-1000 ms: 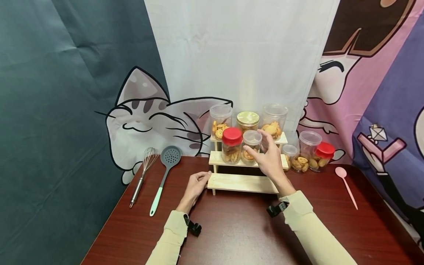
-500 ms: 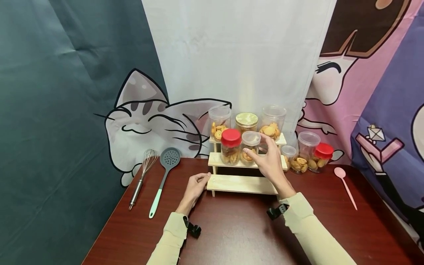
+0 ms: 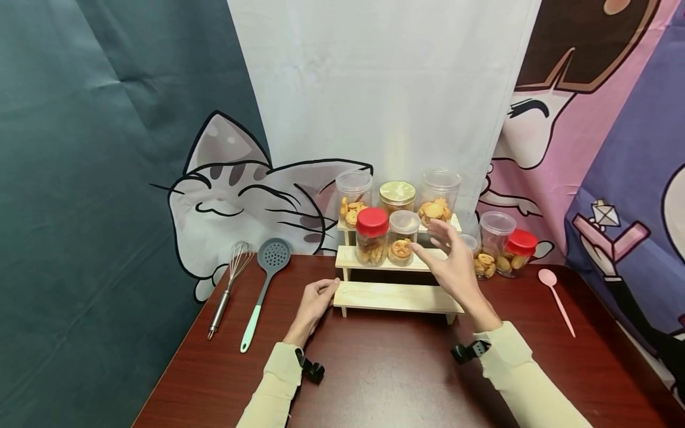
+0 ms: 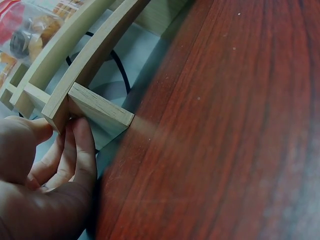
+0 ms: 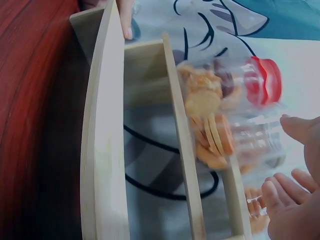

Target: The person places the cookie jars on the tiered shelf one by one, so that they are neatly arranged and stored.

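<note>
A three-step wooden display rack point(image 3: 396, 295) stands on the table. My left hand point(image 3: 316, 302) pinches the left end of its lowest step, thumb and fingers on either side of the wood point(image 4: 62, 102) in the left wrist view. On the middle step, a red-lidded jar point(image 3: 371, 238) and a clear-lidded jar of cookies point(image 3: 401, 239) stand upright side by side. My right hand point(image 3: 452, 264) is just right of the clear-lidded jar, apart from it, with nothing between its spread fingers. The right wrist view shows this gap beside the clear jar point(image 5: 257, 135).
Along the top step stand a clear jar point(image 3: 354, 196), a gold-lidded jar point(image 3: 397, 195) and another clear jar point(image 3: 439, 195). Right of the rack are several more jars point(image 3: 495, 241) and a pink spoon point(image 3: 559, 303). A whisk point(image 3: 229, 291) and slotted turner point(image 3: 262, 294) lie left.
My right hand has let go of the clear-lidded jar and moved right, its fingers spreading. The jar remains on the middle step. My left hand has stayed on the rack.
</note>
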